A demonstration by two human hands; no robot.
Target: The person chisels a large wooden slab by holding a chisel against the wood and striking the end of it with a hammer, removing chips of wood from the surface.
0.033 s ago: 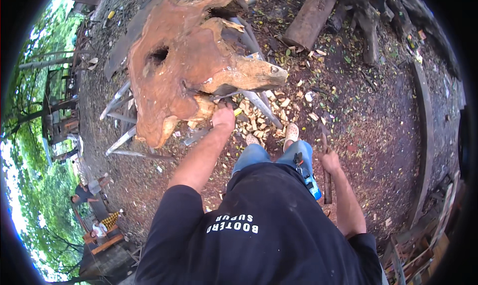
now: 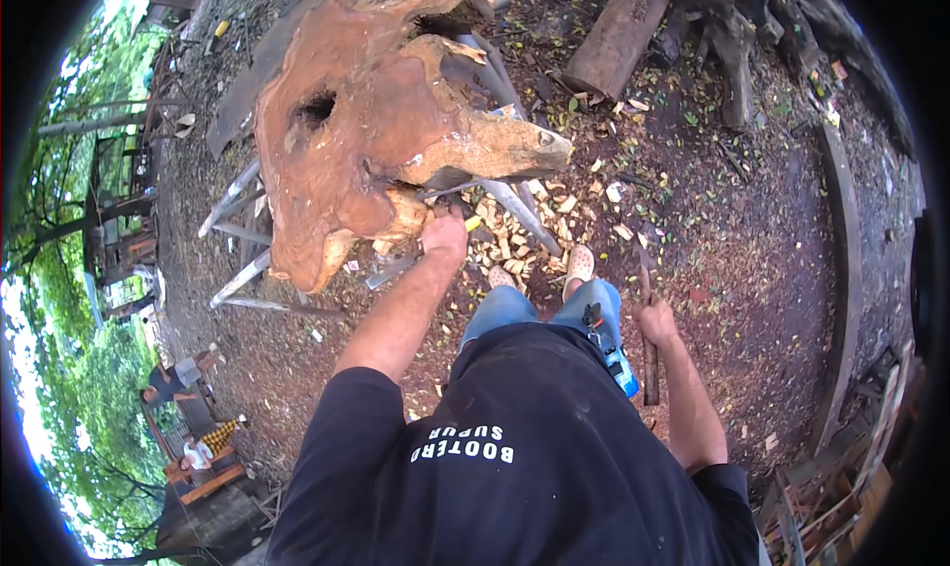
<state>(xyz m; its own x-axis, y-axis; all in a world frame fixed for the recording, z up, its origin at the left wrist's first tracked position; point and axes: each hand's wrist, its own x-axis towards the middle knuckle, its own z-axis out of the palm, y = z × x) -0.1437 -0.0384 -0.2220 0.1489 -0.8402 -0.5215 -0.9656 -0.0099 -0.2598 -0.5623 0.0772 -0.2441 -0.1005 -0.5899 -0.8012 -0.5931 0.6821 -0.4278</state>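
A big reddish-brown wooden slab with a ragged outline and a dark hole rests on a stand of grey legs. My left hand is closed at the slab's near edge, beside a pale, freshly cut patch; its fingertips are lost in the shadow there. Out to the right and low, my right hand grips a wooden-handled tool. That tool's narrow dark head points away from me and is too small to identify, and it is well apart from the slab.
Pale wood chips litter the ground by my feet. A thick log and gnarled roots lie far right, with a long beam along the right side. Two people are at the far left, away from me.
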